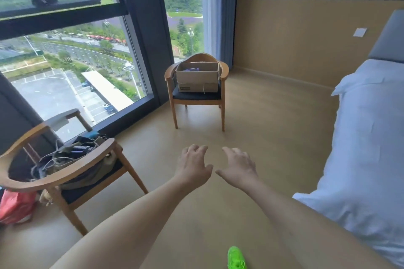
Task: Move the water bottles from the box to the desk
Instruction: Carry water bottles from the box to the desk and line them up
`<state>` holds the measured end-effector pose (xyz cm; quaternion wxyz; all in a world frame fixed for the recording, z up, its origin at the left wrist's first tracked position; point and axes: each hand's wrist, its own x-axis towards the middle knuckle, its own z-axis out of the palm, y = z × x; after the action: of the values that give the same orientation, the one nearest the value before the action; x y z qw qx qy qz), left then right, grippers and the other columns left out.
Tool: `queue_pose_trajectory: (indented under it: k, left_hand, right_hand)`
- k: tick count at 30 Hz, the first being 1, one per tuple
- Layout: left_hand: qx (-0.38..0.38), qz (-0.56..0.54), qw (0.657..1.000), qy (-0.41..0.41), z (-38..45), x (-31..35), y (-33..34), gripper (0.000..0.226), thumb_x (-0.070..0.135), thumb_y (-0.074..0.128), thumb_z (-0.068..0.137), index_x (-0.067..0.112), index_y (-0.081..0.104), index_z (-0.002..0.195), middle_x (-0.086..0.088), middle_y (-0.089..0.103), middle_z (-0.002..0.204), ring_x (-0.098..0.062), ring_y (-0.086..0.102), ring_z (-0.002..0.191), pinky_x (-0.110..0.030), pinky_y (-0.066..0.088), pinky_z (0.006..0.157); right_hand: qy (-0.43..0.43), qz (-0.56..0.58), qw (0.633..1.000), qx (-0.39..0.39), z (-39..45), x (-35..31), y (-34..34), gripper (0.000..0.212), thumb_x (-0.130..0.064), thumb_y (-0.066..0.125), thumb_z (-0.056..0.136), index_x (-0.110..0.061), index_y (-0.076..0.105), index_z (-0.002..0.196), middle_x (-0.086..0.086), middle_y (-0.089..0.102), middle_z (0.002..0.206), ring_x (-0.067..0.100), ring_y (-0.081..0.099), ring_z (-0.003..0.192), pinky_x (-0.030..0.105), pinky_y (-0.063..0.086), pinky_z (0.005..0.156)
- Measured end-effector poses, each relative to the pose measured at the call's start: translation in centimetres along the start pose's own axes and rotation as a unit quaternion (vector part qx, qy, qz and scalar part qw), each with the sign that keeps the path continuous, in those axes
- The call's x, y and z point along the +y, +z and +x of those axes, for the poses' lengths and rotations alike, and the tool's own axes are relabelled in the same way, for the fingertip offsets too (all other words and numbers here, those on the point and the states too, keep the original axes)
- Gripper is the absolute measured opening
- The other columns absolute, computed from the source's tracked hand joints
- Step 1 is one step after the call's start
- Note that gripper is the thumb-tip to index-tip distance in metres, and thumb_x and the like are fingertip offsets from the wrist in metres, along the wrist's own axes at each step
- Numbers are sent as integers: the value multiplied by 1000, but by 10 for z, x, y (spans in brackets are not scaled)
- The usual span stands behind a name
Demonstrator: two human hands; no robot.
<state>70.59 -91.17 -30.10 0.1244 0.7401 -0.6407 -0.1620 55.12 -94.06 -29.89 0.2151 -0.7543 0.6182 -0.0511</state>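
Wide white-sheeted bed [367, 137] along right edge. Tall dark-framed window [72, 54] at left, overlooking road and car park. Near left: wooden armchair [65, 172] heaped with bags and cords; red bag [15, 205] on floor beside it. Far centre: second wooden armchair with dark seat cushion [196, 91], well apart from hands. On its seat — open brown cardboard box [197, 76], flaps up, something purple inside; bottles not discernible. Left hand [193, 165] and right hand [239, 167] stretched forward, side by side, fingers loosely spread, slightly bent — holding nothing. Bright green shoe [236, 257] at bottom edge.
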Motion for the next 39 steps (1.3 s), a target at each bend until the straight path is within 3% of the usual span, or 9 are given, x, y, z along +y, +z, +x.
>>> queue_pose_trajectory:
  k: [12,17,33,39]
  left_hand:
    - [26,-19,998,-44,247,19,-30,66,34,66,91,20,43,152,-9,46,152,-30,36,143,-47,37,116]
    - [16,-26,997,-73,327,-3,-36,66,36,65,92,20,42,152,-9,45,152,-30,37,142,-47,38,115]
    - [-6,-38,999,-27,668,-98,-96,59,33,62,94,21,45,149,-7,48,149,-31,38,139,-44,38,109]
    - [-20,-66,997,-23,760,-125,-101,64,31,60,93,20,42,154,-6,48,149,-30,36,140,-42,39,109]
  right_hand:
    - [-27,-5,1000,-10,254,22,-76,78,-53,66,89,-29,33,156,3,41,155,30,37,141,44,36,109]
    - [-36,-4,999,-32,338,6,-76,77,-52,67,89,-29,34,155,4,43,153,30,37,140,44,37,108]
    - [17,1,1000,5,660,-100,-100,76,-49,67,90,-29,34,155,3,45,151,30,41,137,43,37,108]
    - [47,-2,999,-26,759,-114,-96,76,-53,67,90,-30,35,154,3,45,152,30,40,139,43,37,109]
